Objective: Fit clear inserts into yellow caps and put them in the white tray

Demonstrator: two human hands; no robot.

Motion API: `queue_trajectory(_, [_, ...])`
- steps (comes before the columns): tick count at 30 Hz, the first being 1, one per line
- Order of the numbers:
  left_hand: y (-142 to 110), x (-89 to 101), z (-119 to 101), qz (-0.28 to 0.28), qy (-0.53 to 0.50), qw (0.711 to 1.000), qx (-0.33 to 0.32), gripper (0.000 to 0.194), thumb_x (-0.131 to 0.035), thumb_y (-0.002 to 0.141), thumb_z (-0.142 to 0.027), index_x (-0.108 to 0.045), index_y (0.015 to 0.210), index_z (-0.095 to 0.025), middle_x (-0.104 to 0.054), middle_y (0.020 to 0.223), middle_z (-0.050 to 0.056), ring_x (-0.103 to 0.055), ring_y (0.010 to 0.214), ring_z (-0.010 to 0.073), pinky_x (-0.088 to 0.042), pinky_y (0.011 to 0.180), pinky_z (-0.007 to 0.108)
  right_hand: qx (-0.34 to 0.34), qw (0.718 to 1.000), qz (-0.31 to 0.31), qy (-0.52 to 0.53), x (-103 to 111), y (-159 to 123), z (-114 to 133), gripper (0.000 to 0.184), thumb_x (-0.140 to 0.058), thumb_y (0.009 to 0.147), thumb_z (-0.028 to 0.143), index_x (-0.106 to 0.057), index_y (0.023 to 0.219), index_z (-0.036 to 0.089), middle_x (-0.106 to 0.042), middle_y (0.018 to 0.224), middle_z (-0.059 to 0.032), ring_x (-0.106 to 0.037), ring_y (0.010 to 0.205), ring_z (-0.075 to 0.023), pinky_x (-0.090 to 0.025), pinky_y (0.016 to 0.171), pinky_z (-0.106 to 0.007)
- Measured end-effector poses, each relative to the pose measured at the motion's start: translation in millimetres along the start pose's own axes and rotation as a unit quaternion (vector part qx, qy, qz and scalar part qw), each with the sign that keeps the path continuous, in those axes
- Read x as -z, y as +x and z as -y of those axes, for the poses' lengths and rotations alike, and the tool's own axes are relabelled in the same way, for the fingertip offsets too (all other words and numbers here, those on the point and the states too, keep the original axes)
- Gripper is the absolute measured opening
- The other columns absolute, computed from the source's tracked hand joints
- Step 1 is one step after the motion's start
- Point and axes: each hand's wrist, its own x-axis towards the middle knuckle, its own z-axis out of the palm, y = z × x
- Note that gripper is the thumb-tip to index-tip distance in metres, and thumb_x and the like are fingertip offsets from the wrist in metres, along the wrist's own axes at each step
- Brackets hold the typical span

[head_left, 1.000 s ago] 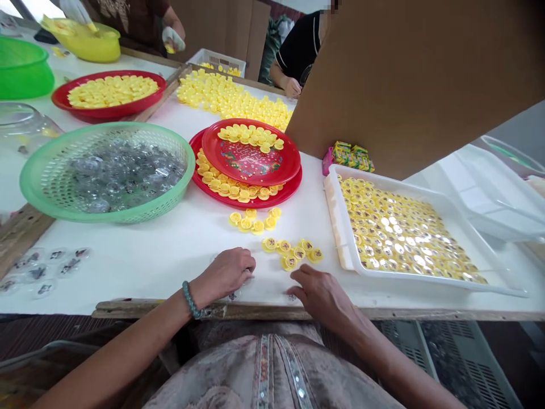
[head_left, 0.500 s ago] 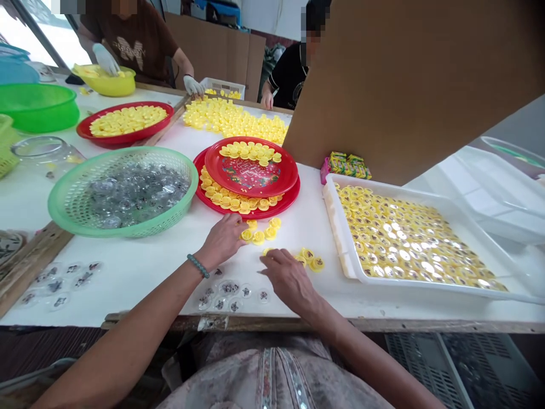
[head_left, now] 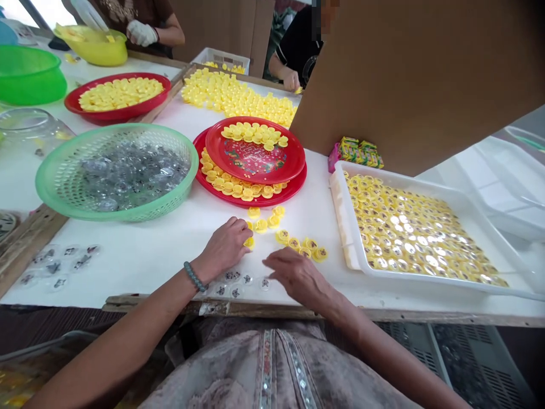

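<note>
My left hand (head_left: 227,245) is closed, its thumb and fingers pinching a small round yellow plastic piece (head_left: 249,242) above the white tabletop. My right hand (head_left: 300,278) hovers to its right with fingers drawn together, pointing left; whatever is between the fingertips is hidden. Just below those fingertips lies a clear plastic disc with a dark print (head_left: 264,283), beside several similar clear discs (head_left: 235,292) partly behind my left wrist. Past my hands are a few loose yellow pieces (head_left: 261,226). Yellow pieces with printed faces (head_left: 305,253) lie nearest my right hand.
A green basket (head_left: 46,193) holds clear discs. Red plates (head_left: 298,170) hold yellow pieces. A white tray (head_left: 349,250) with printed yellow pieces stands right, before a cardboard panel (head_left: 409,74). More clear discs (head_left: 53,267) lie left. Two people work across the table.
My left hand has come nearer and now pinches a yellow piece. My right hand stays close to the clear discs, slightly farther right. The view has tilted down a little.
</note>
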Motion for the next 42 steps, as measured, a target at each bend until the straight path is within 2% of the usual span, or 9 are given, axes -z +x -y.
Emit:
queue_trajectory(3, [2,-3.4,-7,0.007,-0.002,1.0,-0.005,0.019,-0.065,0.077,-0.026,-0.061,0.09,-0.013,-0.054,0.093,0.009,-0.046,0.093,0.0243,-0.043,0.081,0.036,0.009,0.998,0.042,0.04,-11,-8,10,0.01,-0.058,0.084,0.019,-0.063,0.092,0.017,-0.06,0.091,-0.0069,-0.053,0.087,-0.0177,-0.044,0.076,-0.027])
queue_trajectory(9, [4,-8.5,-7,-0.007,-0.013,1.0,-0.004,0.019,-0.06,0.081,-0.027,-0.061,0.093,-0.013,-0.055,0.093,0.009,-0.047,0.093,0.0237,-0.043,0.082,0.037,-0.054,0.994,0.042,0.089,-22,-9,8,0.001,-0.063,0.08,0.016,-0.062,0.08,0.015,-0.057,0.085,-0.0043,-0.055,0.079,-0.0147,-0.043,0.07,-0.024])
queue_trajectory(19, [-5,-6.5,8,-0.051,-0.036,0.998,0.0,0.025,-0.062,0.08,-0.028,-0.061,0.099,-0.012,-0.059,0.098,0.009,-0.049,0.094,0.0234,-0.045,0.085,0.038,-0.129,0.985,0.056,0.101,-20,-11,11,0.017,-0.067,0.072,0.01,-0.056,0.083,0.016,-0.057,0.081,-0.0019,-0.052,0.072,-0.0138,-0.038,0.062,-0.023])
queue_trajectory(25, [-14,0.7,9,-0.119,-0.066,0.99,0.023,0.021,-0.059,0.082,-0.023,-0.062,0.101,-0.014,-0.062,0.097,0.009,-0.052,0.092,0.0222,-0.045,0.082,0.036,-0.143,0.965,-0.021,0.221,-18,-12,8,0.011,-0.059,0.077,0.007,-0.058,0.079,0.018,-0.06,0.076,0.0009,-0.053,0.071,-0.0108,-0.039,0.067,-0.021])
queue_trajectory(29, [-20,4.9,-11,-0.136,-0.185,0.972,0.048,0.016,-0.052,0.086,-0.023,-0.067,0.088,-0.016,-0.066,0.089,0.006,-0.056,0.086,0.0179,-0.045,0.08,0.031,-0.186,0.939,-0.091,0.274,-11,-4,7,0.013,-0.067,0.075,0.023,-0.057,0.071,0.018,-0.057,0.065,0.0029,-0.05,0.06,-0.0095,-0.038,0.058,-0.021])
queue_trajectory(32, [-23,4.7,-29,-0.07,-0.317,0.941,0.094,0.018,-0.052,0.086,-0.027,-0.069,0.086,-0.019,-0.068,0.086,0.003,-0.059,0.081,0.0155,-0.045,0.076,0.027,-0.202,0.924,-0.131,0.296,-5,4,9,0.018,-0.069,0.073,0.03,-0.057,0.068,0.017,-0.057,0.064,0.0026,-0.049,0.059,-0.0097,-0.04,0.057,-0.021])
queue_trajectory(35, [-25,0.0,-39,-0.015,-0.435,0.884,0.173,0.019,-0.055,0.083,-0.031,-0.07,0.088,-0.02,-0.069,0.084,0.001,-0.06,0.077,0.0155,-0.045,0.071,0.025,-0.222,0.905,-0.144,0.333,-3,9,10,0.014,-0.067,0.074,0.029,-0.059,0.072,0.017,-0.059,0.066,0.0014,-0.053,0.061,-0.0108,-0.043,0.059,-0.022])
queue_trajectory(38, [-26,-7.0,-42,-0.01,-0.522,0.818,0.241,0.021,-0.06,0.078,-0.035,-0.069,0.087,-0.018,-0.069,0.08,0.002,-0.059,0.071,0.0153,-0.044,0.063,0.024,-0.244,0.878,-0.145,0.386,-5,11,11,0.012,-0.065,0.074,0.028,-0.06,0.075,0.017,-0.06,0.067,0.0007,-0.055,0.063,-0.0119,-0.044,0.059,-0.023])
queue_trajectory(42, [-27,-11.7,-45,-0.033,-0.607,0.742,0.282,0.024,-0.066,0.072,-0.035,-0.066,0.086,-0.016,-0.066,0.072,0.002,-0.057,0.064,0.0128,-0.043,0.058,0.023,-0.264,0.852,-0.17,0.42,-10,13,10,0.013,-0.066,0.073,0.028,-0.06,0.078,0.017,-0.06,0.066,0.0009,-0.054,0.061,-0.0116,-0.044,0.056,-0.023])
